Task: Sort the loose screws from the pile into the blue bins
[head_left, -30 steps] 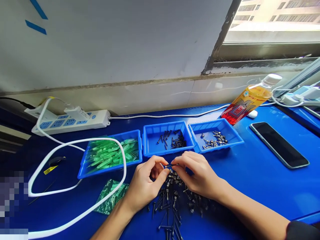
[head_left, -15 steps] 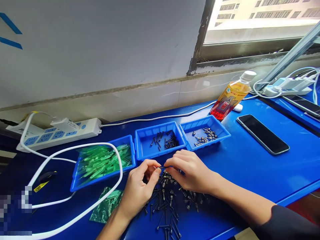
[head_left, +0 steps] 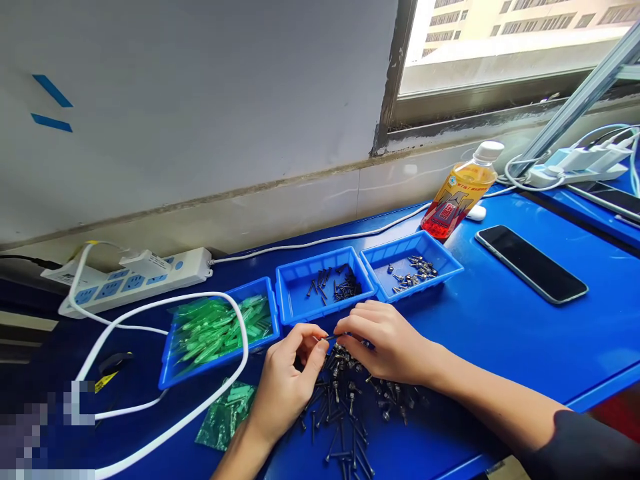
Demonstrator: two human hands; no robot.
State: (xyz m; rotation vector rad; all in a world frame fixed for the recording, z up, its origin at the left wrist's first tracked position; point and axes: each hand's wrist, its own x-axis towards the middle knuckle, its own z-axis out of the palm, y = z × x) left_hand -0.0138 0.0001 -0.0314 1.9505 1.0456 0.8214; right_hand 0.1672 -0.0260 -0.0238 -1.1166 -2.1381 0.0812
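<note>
Between the fingertips of my left hand [head_left: 289, 381] and my right hand [head_left: 387, 343] is a small dark screw [head_left: 331, 337], held sideways and partly hidden by the fingers. Both hands are pinched closed on it, one at each end. Below them a loose pile of dark screws [head_left: 354, 437] and short metal fasteners [head_left: 390, 400] lies on the blue table [head_left: 525, 353]. Just beyond my hands a blue tray [head_left: 295, 300] holds black screws, and the blue tray [head_left: 450, 273] to its right holds small silvery fasteners.
Left stands a blue tray [head_left: 167, 373] of green plastic pieces, crossed by a looped white cable [head_left: 244, 333]. A green plastic packet [head_left: 225, 413] lies nearer. Behind is a power strip [head_left: 195, 270]; to the right are a drink bottle [head_left: 457, 193] and a phone [head_left: 533, 263].
The view has shifted slightly, so the trays and table appear a little further right on the left side. Both hands keep their pinch on the screw, with little visible change.
</note>
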